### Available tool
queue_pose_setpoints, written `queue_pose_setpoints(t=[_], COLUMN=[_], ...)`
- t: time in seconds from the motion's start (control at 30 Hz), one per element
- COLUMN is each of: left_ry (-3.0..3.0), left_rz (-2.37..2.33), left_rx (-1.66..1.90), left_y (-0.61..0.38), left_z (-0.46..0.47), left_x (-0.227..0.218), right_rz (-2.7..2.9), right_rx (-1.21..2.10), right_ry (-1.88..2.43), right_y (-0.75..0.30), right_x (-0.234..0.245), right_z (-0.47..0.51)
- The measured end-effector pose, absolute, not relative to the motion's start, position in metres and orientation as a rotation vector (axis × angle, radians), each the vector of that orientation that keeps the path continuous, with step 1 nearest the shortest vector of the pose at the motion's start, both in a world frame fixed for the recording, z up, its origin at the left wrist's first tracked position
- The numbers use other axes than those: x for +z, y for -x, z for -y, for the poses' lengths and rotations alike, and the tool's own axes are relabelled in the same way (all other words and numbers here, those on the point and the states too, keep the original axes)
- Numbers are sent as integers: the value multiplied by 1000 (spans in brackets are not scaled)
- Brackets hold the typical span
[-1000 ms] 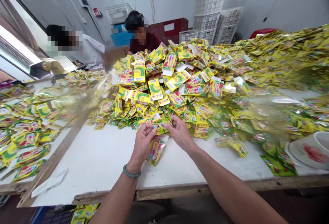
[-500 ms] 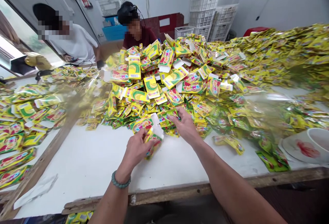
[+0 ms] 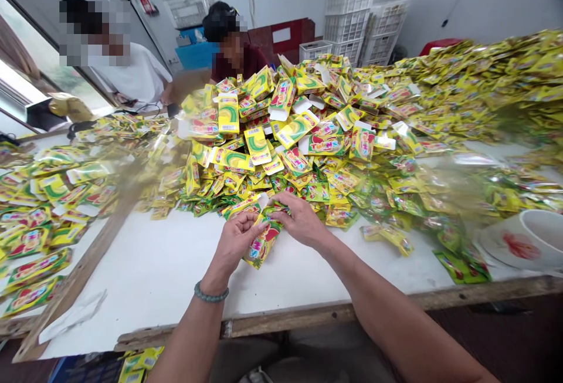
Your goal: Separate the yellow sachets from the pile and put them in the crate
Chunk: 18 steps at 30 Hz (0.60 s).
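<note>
My left hand [image 3: 240, 239] is closed around a small yellow cardboard box [image 3: 263, 248] with red and green print, tilted just above the white tabletop. At the box's upper end, my right hand [image 3: 299, 219] has its fingers bent around a small green sachet [image 3: 269, 209], mostly hidden by the fingers and the box. Another yellow box [image 3: 240, 207] lies behind my left hand, at the front of the pile. Beyond both hands rises a heap of yellow boxes [image 3: 257, 145], some with white end flaps open, over green-and-yellow sachets [image 3: 316, 190].
A wooden strip [image 3: 94, 248] divides off more boxes [image 3: 30, 242] at left. A white cup with a red flower [image 3: 512, 239] stands at right beside green sachets [image 3: 461, 267]. Sachets [image 3: 484, 84] are heaped behind it. Two people [image 3: 132, 69] sit across the table; white crates [image 3: 347, 13] are stacked behind.
My right hand has come left from the sachet pile to the top of the box, carrying a green sachet. My left hand still holds the box, now with its printed front turned more to view.
</note>
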<state>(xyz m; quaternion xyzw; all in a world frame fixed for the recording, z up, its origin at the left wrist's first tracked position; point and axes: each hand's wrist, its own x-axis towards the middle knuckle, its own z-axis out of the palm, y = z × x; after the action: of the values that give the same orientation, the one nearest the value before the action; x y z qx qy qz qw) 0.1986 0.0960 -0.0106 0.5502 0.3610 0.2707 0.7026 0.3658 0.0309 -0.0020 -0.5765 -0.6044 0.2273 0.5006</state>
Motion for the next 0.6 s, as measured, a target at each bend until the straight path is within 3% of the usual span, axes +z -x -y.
queue_pose_setpoints(t=[0.37, 0.6], left_ry=[-1225, -1112], left_rz=[-770, -809], left_rx=[671, 684], left_y=[-198, -200], left_z=[-98, -98], left_x=[-15, -8], right_rz=[1286, 1228], right_rx=[401, 565], right_ry=[1523, 1435], right_y=[-364, -369], right_x=[-4, -5], right_z=[-31, -32])
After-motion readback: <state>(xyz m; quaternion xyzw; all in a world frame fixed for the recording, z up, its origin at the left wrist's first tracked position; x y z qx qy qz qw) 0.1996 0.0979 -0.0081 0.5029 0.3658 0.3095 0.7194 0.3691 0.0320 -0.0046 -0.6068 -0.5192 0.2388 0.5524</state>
